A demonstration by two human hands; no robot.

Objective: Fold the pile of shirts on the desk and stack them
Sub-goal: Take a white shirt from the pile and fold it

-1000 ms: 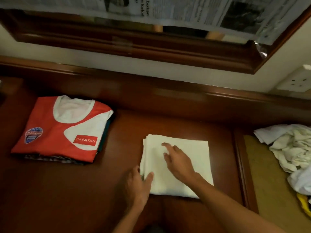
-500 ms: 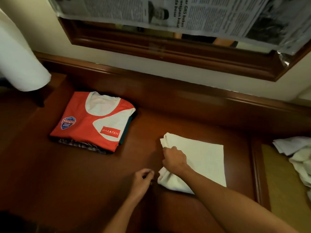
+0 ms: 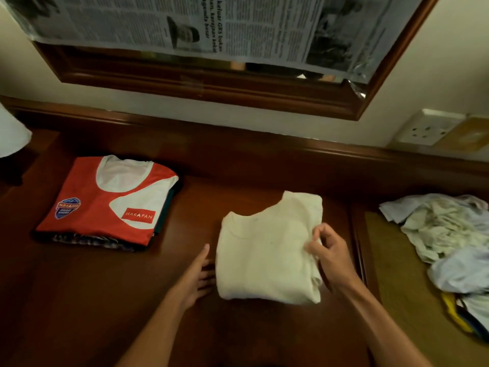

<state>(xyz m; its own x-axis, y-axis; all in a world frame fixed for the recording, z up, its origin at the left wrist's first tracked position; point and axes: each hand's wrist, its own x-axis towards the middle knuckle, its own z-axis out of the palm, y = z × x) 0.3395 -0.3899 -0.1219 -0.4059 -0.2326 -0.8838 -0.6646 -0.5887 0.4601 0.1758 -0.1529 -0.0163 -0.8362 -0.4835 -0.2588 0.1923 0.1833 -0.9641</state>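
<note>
A folded cream shirt (image 3: 264,255) lies collar-up in the middle of the dark wooden desk (image 3: 105,300). My right hand (image 3: 328,250) pinches the shirt's right edge between thumb and fingers. My left hand (image 3: 198,276) lies flat with straight fingers on the desk, against the shirt's left edge. At the left a stack of folded shirts (image 3: 105,202) has a red and white one on top. A heap of unfolded pale shirts (image 3: 444,234) lies at the right.
A mirror in a wooden frame (image 3: 211,86) hangs on the wall behind, covered with newspaper (image 3: 185,22). A wall socket (image 3: 426,128) sits at the right. A white lampshade (image 3: 10,136) shows at the left edge. The heap rests on a lower tan surface (image 3: 402,300).
The cream shirt has been turned over, so its collar side now faces up. My right hand moved from its left edge to its right edge. My left hand has opened flat.
</note>
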